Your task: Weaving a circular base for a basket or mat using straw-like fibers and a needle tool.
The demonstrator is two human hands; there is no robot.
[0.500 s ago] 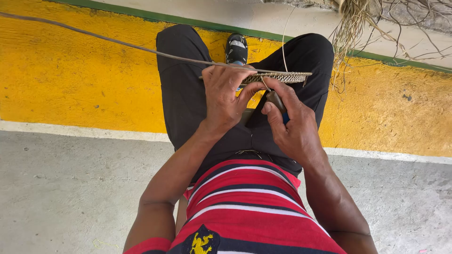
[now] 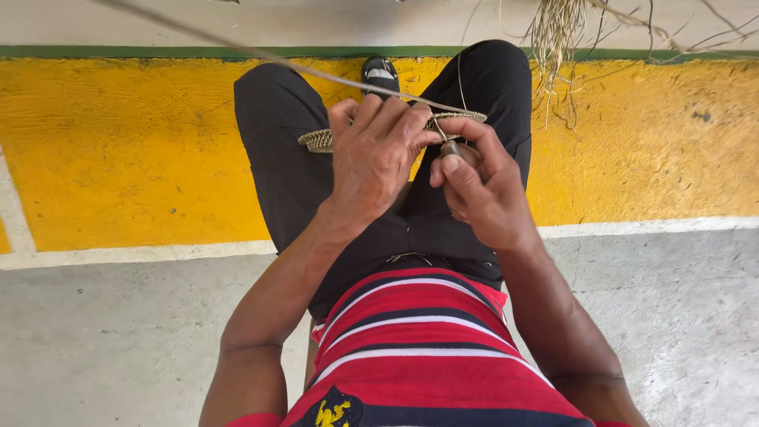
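Woven straw forms a flat coiled disc [image 2: 320, 140] seen nearly edge-on above the person's lap, its long axis running left to right, the left end poking out past the knuckles. The left hand [image 2: 375, 158] lies over its middle, fingers curled down and gripping it. Just right and nearer, the right hand [image 2: 482, 194] is closed, pinching a small dark tool [image 2: 452, 148] against the disc's near edge. A long straw strand [image 2: 237, 49] slants from the far left down to the disc. Dried grass [image 2: 553, 35] hangs at the far right.
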